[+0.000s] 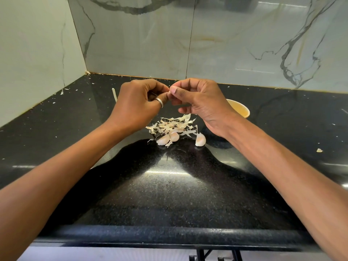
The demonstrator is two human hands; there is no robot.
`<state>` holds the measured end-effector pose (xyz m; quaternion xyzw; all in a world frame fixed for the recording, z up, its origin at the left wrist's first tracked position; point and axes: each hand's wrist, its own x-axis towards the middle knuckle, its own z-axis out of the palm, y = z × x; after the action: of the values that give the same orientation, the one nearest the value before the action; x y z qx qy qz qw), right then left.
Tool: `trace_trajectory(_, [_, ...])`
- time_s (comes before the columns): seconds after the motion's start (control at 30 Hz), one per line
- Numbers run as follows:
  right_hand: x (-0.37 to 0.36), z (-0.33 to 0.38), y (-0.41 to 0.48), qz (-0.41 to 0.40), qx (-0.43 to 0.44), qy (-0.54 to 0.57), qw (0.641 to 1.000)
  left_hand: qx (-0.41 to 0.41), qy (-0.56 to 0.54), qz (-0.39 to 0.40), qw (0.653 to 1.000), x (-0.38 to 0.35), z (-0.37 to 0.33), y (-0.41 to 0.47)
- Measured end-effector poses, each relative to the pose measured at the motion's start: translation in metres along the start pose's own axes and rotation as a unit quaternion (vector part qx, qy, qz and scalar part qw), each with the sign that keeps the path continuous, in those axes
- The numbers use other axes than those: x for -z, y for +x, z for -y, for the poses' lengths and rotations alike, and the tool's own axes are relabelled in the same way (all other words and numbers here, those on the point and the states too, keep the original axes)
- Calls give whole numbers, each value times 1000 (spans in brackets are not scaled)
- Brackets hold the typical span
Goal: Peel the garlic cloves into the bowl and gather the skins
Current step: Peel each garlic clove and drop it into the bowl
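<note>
My left hand (137,104), with a ring on one finger, and my right hand (201,102) meet above the counter and together pinch a garlic clove (169,94) that is almost hidden between the fingertips. Below them lies a pile of papery garlic skins (173,125). At the pile's near edge lie two unpeeled cloves (168,138), and a third clove (200,139) lies to their right. A yellow bowl (240,109) stands behind my right hand, partly covered by it; its contents are out of sight.
The black speckled counter (169,194) meets marble wall tiles (188,38) at the back and left. Small skin scraps are scattered on it, one at the right (319,150) and a long strip behind my left hand (114,95). The counter's front edge runs below my forearms.
</note>
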<state>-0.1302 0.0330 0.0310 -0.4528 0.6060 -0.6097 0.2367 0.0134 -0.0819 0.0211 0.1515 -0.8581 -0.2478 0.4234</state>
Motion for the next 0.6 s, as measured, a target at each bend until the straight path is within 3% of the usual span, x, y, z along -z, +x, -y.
trace_trajectory(0.23, [-2, -3, 2, -50, 19, -86, 995, 36, 5, -31, 999, 1, 5, 4])
trace_trajectory(0.6, [-3, -5, 2, -81, 95, -258, 958, 46, 4, -30, 998, 2, 3, 4])
